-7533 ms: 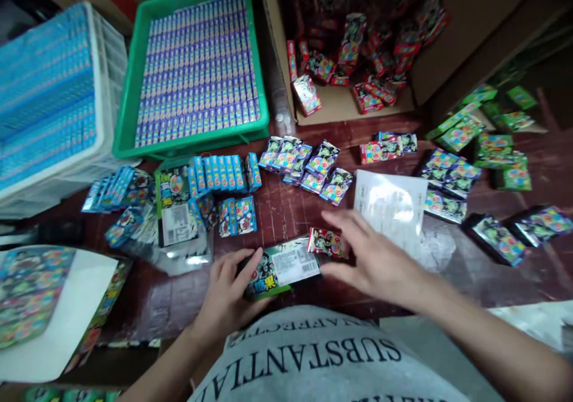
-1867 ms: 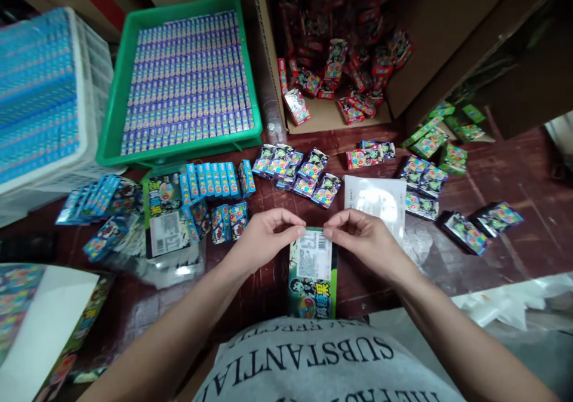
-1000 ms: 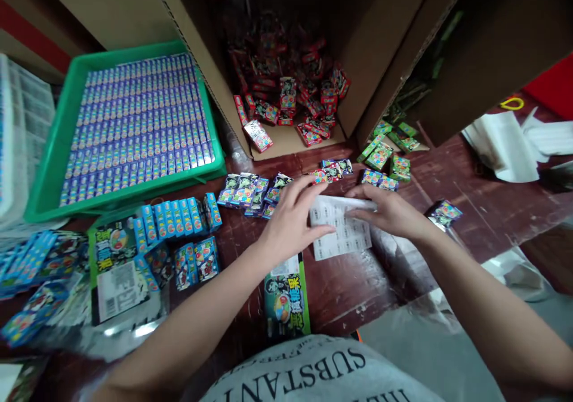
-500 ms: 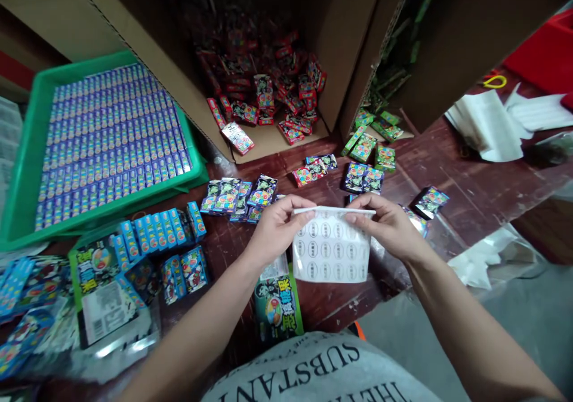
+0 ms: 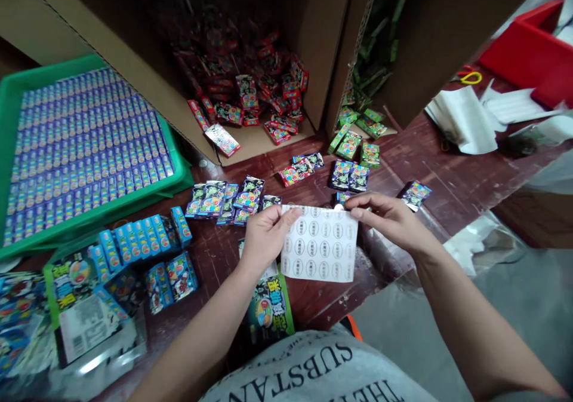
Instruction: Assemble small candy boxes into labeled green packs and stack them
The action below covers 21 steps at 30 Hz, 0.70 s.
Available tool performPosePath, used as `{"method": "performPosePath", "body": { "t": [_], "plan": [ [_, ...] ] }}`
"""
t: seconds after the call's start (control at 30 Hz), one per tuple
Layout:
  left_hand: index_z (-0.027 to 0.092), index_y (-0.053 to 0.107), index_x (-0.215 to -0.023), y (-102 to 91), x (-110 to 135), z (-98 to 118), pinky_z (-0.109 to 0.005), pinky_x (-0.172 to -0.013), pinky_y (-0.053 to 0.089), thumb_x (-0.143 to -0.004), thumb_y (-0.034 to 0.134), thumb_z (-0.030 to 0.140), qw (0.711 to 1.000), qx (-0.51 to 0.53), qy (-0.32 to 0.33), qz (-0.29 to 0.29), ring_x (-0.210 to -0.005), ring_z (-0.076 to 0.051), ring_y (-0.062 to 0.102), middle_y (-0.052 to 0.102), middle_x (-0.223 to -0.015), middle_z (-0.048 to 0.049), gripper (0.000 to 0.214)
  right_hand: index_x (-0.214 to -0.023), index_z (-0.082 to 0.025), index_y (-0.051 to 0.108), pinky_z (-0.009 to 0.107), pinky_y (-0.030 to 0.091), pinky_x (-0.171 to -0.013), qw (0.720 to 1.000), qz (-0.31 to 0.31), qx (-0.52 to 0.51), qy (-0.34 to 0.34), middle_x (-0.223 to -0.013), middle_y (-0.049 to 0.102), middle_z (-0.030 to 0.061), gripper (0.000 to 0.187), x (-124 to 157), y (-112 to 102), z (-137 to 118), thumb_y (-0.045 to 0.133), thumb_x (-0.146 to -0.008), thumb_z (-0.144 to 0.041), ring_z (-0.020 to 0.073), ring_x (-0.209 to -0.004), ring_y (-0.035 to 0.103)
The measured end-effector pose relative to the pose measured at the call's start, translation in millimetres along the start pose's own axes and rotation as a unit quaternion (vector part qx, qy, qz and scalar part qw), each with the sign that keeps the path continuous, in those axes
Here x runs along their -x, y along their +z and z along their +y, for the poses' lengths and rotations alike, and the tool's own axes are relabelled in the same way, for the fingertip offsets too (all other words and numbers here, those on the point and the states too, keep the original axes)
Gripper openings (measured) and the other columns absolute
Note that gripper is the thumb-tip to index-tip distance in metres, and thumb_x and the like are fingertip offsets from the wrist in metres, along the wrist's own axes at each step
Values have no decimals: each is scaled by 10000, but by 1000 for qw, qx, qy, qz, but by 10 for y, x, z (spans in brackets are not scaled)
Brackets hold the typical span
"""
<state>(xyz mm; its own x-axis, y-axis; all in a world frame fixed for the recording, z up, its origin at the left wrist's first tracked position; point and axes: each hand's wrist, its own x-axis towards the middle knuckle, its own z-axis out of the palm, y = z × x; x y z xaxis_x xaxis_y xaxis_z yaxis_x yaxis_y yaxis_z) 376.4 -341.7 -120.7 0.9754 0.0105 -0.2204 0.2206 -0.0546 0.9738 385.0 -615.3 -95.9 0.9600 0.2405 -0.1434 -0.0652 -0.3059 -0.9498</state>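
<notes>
My left hand (image 5: 265, 239) pinches the upper left edge of a white sticker sheet (image 5: 319, 248) printed with rows of ovals. My right hand (image 5: 390, 220) is closed at the sheet's upper right corner, thumb and forefinger together. Close to those fingertips a small pale round spot shows on the top edge; whether it is a lifted sticker I cannot tell. Beyond the sheet lie purple candy boxes (image 5: 350, 175) and a red candy box (image 5: 296, 172). A green and black printed pouch (image 5: 271, 309) lies below my left hand, partly covered.
A green tray (image 5: 181, 172) of purple boxes stands left. Cartons with red boxes (image 5: 247, 91) and green boxes (image 5: 349, 144) open toward me. Blue boxes (image 5: 134, 241) and plastic bags lie at left. At right are white paper (image 5: 465, 121) and a red bin (image 5: 528, 55).
The view has shifted right. The sheet, seen folded over at its top edge before, now lies flatter toward me. My right hand has moved to its upper right corner.
</notes>
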Motion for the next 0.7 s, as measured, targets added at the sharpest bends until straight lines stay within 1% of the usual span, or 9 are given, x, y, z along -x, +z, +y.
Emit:
{"method": "performPosePath", "body": {
  "t": [0.1,0.17,0.2,0.27,0.37,0.43,0.53,0.6,0.7],
  "plan": [
    [163,617,-639,18,-1,12,-203,-500,335,-843,744,463,1000,-12,6,-2,-541,-79,425,539,-582,40,384,-896,-239,739,335,510,-897,996,41,32,-75,-977,732,37,171,-16,-115,-56,733,-894,-410,191,-932,668],
    [164,630,-655,21,4,0,-203,-504,342,-850,737,459,1000,-10,1,-5,-546,-81,432,548,-587,39,369,-950,-246,735,346,516,-914,995,70,32,-70,-995,736,38,184,-31,-131,-64,716,-905,-424,196,-942,674],
    [165,640,-668,19,6,-10,-204,-508,351,-850,738,458,1000,-9,0,-6,-551,-84,444,560,-593,36,358,-1014,-250,735,354,522,-919,996,62,29,-55,-1028,744,43,223,-38,-125,-63,713,-905,-443,204,-961,679],
    [168,658,-691,11,12,-29,-207,-521,377,-849,743,456,1000,-8,2,-10,-565,-92,476,596,-615,28,340,-1120,-243,726,376,528,-935,1000,-6,22,-14,-1096,753,59,330,-47,-90,-56,706,-898,-487,228,-1009,686],
    [176,710,-773,-2,20,-45,-218,-586,448,-856,748,438,1000,0,17,-19,-626,-109,556,679,-709,6,277,-1018,-204,735,361,545,-857,996,-77,1,32,-990,758,60,345,-48,-3,-48,714,-879,-520,220,-917,690],
    [186,748,-881,-5,22,-46,-232,-670,496,-859,754,412,999,10,35,-25,-713,-129,623,734,-819,-15,227,-891,-194,707,329,537,-784,998,-48,-14,28,-869,732,39,321,-44,64,-37,744,-855,-511,191,-815,665],
    [203,748,-1047,-7,18,-41,-243,-749,518,-859,762,377,998,38,48,-28,-814,-148,671,763,-928,-31,257,-840,-198,669,306,517,-746,1000,6,-25,-2,-815,704,21,317,-38,144,-10,780,-825,-494,173,-769,634],
    [200,741,-1027,-13,9,-32,-231,-725,514,-858,765,374,998,52,36,-29,-786,-138,667,758,-894,-22,244,-824,-198,665,300,504,-728,1000,10,-13,-4,-797,695,16,328,-36,158,4,759,-842,-512,172,-751,624],
    [173,720,-860,-25,-15,-13,-220,-635,488,-850,767,411,999,47,-1,-25,-679,-119,624,727,-785,-8,243,-826,-200,687,309,493,-719,999,-9,43,12,-794,692,20,394,-41,108,-3,591,-956,-559,185,-750,625]
  ]
}}
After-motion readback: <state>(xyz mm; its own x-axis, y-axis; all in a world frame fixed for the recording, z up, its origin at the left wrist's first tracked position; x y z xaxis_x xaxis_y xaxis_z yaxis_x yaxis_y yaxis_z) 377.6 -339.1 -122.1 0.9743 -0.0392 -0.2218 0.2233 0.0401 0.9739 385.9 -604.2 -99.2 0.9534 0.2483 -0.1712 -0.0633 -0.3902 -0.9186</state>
